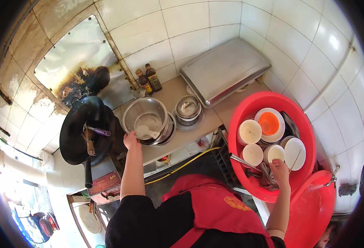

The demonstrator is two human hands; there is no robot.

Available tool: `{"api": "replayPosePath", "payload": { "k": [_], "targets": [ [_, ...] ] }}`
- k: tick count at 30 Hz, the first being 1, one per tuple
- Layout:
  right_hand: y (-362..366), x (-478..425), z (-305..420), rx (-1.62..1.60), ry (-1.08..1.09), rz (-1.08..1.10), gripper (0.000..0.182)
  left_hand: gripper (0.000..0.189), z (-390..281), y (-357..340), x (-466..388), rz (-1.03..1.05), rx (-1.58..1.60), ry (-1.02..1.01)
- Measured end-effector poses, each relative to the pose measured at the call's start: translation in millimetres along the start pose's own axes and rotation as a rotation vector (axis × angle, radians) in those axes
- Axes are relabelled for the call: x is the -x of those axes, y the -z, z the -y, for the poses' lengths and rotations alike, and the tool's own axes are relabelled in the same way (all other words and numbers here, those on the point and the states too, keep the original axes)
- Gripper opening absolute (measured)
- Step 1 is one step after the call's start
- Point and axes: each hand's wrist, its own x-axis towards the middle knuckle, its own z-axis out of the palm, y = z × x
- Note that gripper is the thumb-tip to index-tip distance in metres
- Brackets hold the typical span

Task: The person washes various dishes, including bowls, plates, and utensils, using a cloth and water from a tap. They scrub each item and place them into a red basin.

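My left hand [131, 141] grips the near left rim of a stainless steel basin [152, 108] on the counter. Inside that basin lies a pale, translucent ladle or scoop [146, 131]. Over on the right, my right hand [280, 171] has its fingers at the near rim of a small cream-coloured bowl [275, 152] in a large red plastic tub [309, 133]. More cream bowls [250, 131], an orange bowl [269, 123] and a white oval dish [295, 154] share the tub. A grey cloth [267, 178] and a metal-handled utensil [242, 161] lie close to my right hand.
At left a black wok [76, 136] holds a bamboo brush [89, 144]. Stacked metal bowls [188, 107], two sauce bottles [149, 79] and a large metal lid [225, 69] stand along the counter [182, 138]. A second red tub [312, 214] sits below a tap [333, 176].
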Motion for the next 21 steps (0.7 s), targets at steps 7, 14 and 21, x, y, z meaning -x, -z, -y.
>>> {"api": "replayPosePath", "payload": {
  "k": [7,14,21],
  "targets": [
    [-34,-40,111,-0.618,0.033,0.221,0.026,0.02,-44,-59,56,0.401,0.053,0.08],
    [-40,-64,193,-0.771,0.112,0.112,0.028,0.023,-4,-145,153,0.938,-0.103,0.391],
    [2,3,118,-1.143,-0.328,-0.371,0.018,0.027,58,-192,230,1.493,-0.477,0.32]
  ]
}}
